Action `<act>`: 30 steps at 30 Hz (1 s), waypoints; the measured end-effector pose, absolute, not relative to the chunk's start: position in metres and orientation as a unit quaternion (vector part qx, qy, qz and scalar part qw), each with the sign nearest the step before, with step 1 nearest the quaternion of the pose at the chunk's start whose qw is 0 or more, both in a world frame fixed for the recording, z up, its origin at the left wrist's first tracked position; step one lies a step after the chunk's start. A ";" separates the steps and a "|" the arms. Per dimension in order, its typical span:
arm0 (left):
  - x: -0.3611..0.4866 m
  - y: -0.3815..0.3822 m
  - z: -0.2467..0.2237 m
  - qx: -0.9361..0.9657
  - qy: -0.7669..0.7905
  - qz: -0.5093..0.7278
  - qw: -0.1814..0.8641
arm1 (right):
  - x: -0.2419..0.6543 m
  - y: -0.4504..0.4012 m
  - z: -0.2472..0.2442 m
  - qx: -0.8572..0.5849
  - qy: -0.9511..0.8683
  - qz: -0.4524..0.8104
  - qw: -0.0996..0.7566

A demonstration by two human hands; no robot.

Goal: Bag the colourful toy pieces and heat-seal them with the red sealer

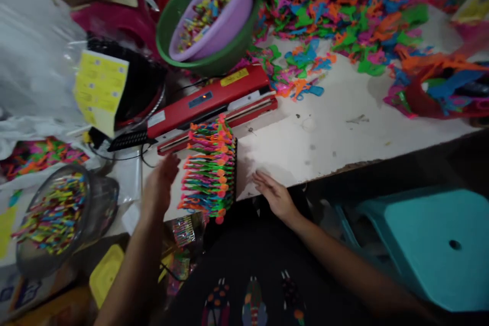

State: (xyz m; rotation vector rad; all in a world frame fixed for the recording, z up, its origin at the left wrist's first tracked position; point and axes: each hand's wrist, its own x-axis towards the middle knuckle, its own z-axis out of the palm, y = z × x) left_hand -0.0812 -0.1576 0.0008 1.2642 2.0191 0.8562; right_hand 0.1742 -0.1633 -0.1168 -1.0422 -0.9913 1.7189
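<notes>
A row of small colourful plastic toys point(210, 170), orange, green, pink and blue, stands packed side by side at the table's front edge. My left hand point(162, 183) is just left of the row, fingers stretched out, holding nothing. On the other side, my right hand point(273, 193) hovers by the table edge with its fingers apart, a little away from the row. Directly behind the toys lies a red heat sealer point(214, 97) with its long jaw facing me and a small orange light lit.
A heap of bright plastic pieces point(324, 5) covers the back of the table. A purple basin point(244, 15) sits tilted in a green basin point(164, 41). At left stands a clear container point(87, 214) of small pieces; at right, a turquoise stool point(424, 234).
</notes>
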 end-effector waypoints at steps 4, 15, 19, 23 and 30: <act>-0.063 -0.180 -0.042 0.260 0.694 0.452 0.496 | 0.156 -0.178 -0.110 -0.409 -0.264 0.781 0.391; -0.023 -0.182 -0.082 0.336 0.592 0.481 0.552 | 0.268 -0.085 -0.079 -0.602 -0.168 0.470 0.623; -0.061 -0.140 -0.101 0.430 0.594 0.536 0.419 | 0.256 -0.155 -0.093 -0.610 -0.246 0.515 0.550; -0.059 -0.116 -0.112 0.482 0.581 0.482 0.444 | 0.215 -0.196 -0.111 -0.605 -0.339 0.559 0.453; -0.045 -0.151 -0.110 0.510 0.614 0.433 0.420 | 0.223 -0.135 -0.105 -0.637 -0.406 0.494 0.431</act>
